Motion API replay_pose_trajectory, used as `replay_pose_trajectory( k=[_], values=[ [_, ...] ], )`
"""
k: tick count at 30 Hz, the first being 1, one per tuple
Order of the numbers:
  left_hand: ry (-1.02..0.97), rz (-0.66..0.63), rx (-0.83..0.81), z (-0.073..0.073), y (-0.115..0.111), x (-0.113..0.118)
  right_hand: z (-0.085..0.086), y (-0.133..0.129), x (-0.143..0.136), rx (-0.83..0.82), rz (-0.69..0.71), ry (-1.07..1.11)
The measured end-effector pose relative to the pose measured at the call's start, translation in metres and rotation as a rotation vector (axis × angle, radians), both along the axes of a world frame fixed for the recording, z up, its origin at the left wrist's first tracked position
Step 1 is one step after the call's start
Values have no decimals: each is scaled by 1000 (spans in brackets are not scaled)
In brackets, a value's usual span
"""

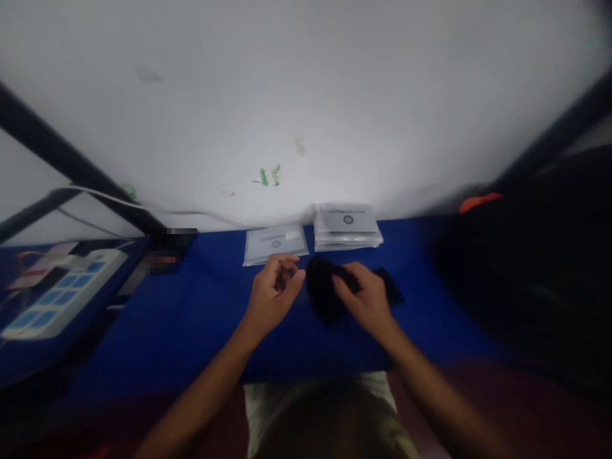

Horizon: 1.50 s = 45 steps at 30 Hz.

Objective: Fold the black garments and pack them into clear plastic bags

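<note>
Dark print, round logo on stacked clear-sleeved white packets (pixel 348 224); lettering unreadable. Soft black cloth item (pixel 326 290) above blue table (pixel 215 312), pinched by right hand (pixel 366 294); left hand (pixel 275 290) empty, loosely curled.

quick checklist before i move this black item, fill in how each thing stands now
1. Black item gripped by the right hand: ok, pinched at thumb and fingers.
2. Left hand free: ok, looks empty, beside the item.
3. Power strip away from both hands: ok, off to the left.
4. Taller stack of flat packets squared up: not ok, lower edges jut out.
5. Black item laid smooth, without folds: cannot tell, too dark and blurred.
</note>
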<state>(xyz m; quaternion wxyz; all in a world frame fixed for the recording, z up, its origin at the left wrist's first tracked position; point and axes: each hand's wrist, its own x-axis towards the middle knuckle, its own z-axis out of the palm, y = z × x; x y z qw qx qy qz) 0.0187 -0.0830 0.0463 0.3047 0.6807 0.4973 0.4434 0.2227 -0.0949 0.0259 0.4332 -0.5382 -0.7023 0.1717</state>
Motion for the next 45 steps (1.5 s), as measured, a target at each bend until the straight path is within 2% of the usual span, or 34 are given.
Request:
replay_pose_trajectory(
  k=[2, 4, 6, 9, 11, 13, 16, 18, 20, 22, 24, 26, 29, 32, 34, 37, 40, 42, 45],
  values=[
    [68, -8, -74, -12, 10, 3, -6, 0, 35, 26, -172, -22],
    [190, -59, -184, -28, 17, 10, -17, -1, 67, 66, -283, -109],
    [320, -119, -279, -42, 19, 22, -33, -3, 90, 64, -330, -126],
    [420, -189, -349, -56, 19, 43, -57, -6, 108, -46, -327, -75],
    [453, -192, -363, -60, 19, 56, -68, -6, 112, -99, -331, -34],
    [497, -184, -323, -59, 19, 65, -72, -7, 113, -110, -354, 6],
    [497, -218, -112, -52, 15, 73, -58, -7, 113, -65, -362, -44],
    [418, -293, 110, -43, 9, 74, -38, -6, 111, -26, -265, -163],
    [314, -401, 285, -31, 2, 72, -13, -4, 106, -30, -33, -254],
    [211, -501, 359, -16, -5, 69, 6, -1, 99, -112, 251, -243],
    [131, -549, 351, -3, -9, 65, 12, 2, 90, -261, 476, -119],
    [87, -528, 314, 6, -8, 60, 5, 2, 77, -461, 602, 84],
    [77, -449, 198, 7, 8, 45, -20, -8, 55, -751, 616, 463],
    [158, -373, 153, -9, 42, 12, -40, -25, 38, -956, 478, 889],
    [376, -283, 229, -26, 69, -20, -47, -35, 32, -1055, 416, 1080],
    [714, -268, 250, -50, 102, -69, -49, -44, 31, -1109, 389, 1211],
    [863, -287, 170, -65, 118, -102, -50, -47, 34, -1120, 372, 1250],
    [908, -257, 116, -68, 120, -110, -49, -47, 34, -1122, 366, 1251],
    [944, -213, 57, -62, 111, -106, -48, -47, 34, -1113, 376, 1229]
  ],
)
